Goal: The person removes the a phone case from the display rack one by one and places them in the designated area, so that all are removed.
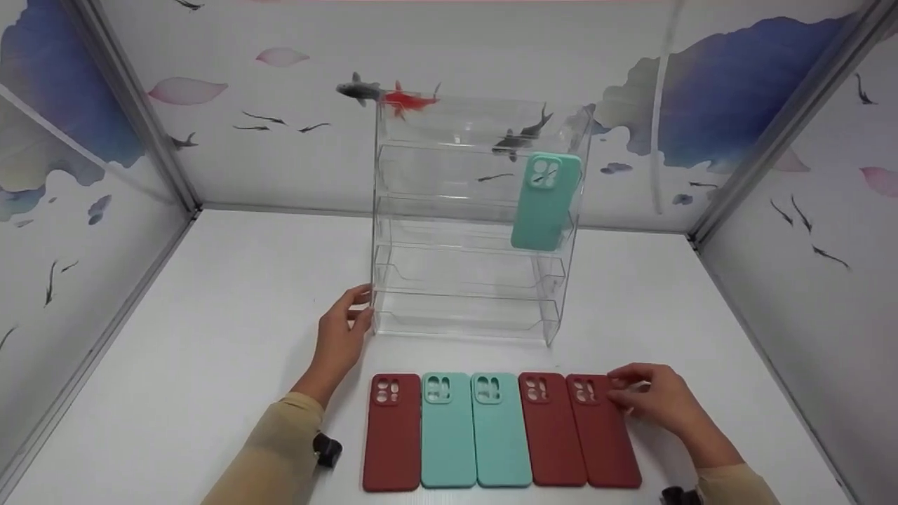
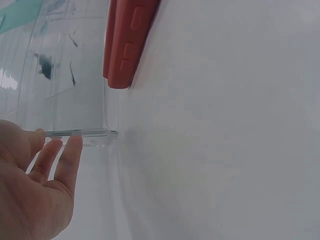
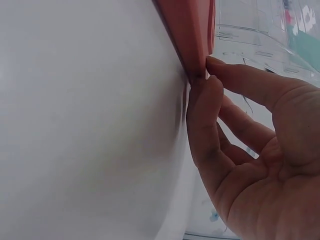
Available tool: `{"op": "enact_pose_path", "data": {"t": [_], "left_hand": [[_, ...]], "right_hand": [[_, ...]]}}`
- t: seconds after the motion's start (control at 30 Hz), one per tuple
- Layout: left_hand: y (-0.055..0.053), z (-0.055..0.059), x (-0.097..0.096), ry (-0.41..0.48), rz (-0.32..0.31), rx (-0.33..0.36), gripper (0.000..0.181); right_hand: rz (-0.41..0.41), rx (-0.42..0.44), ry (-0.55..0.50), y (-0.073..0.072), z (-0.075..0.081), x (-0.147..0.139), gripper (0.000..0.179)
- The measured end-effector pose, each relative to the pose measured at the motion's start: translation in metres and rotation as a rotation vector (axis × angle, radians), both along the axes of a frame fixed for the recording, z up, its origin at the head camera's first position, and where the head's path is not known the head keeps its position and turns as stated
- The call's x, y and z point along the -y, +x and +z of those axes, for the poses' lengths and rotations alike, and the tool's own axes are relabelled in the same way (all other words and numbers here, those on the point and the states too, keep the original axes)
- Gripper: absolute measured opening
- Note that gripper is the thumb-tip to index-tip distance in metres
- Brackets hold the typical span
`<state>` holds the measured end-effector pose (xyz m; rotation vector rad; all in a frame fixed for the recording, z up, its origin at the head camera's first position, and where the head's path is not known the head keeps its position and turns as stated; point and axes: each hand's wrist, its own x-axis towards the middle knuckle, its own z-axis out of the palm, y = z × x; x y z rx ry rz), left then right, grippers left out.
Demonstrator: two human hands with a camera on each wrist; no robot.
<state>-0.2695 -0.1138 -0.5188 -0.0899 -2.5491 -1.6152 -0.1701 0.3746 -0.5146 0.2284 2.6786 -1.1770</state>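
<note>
In the head view my right hand (image 1: 659, 396) pinches the top right corner of the rightmost dark red phone case (image 1: 607, 442), thumb and index finger at its edge. The right wrist view shows those fingertips on the end of the red case (image 3: 187, 35). My left hand (image 1: 344, 333) holds the lower left side of a clear acrylic display rack (image 1: 466, 315). In the left wrist view, the thumb and fingers of my left hand (image 2: 45, 175) lie on either side of the rack's side panel (image 2: 95, 132). A mint green phone case (image 1: 544, 210) leans in the rack's upper right.
In front of the rack lies a row of cases, camera holes away from me: a red case (image 1: 391, 449) at the left, two mint green cases (image 1: 449, 449), then two red ones. Patterned walls with metal corner posts (image 1: 133, 105) enclose the white table (image 1: 231, 315).
</note>
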Motion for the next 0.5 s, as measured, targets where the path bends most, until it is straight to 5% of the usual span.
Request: {"op": "enact_pose_path", "data": {"t": [0.27, 0.5], "left_hand": [[0.000, 0.001, 0.002, 0.012, -0.006, -0.003, 0.041], [0.000, 0.001, 0.001, 0.005, -0.007, 0.000, 0.042]], "right_hand": [[-0.033, -0.118, 0.108, -0.008, -0.001, 0.009, 0.041], [-0.064, -0.328, 0.145, -0.022, 0.015, 0.025, 0.037]]}}
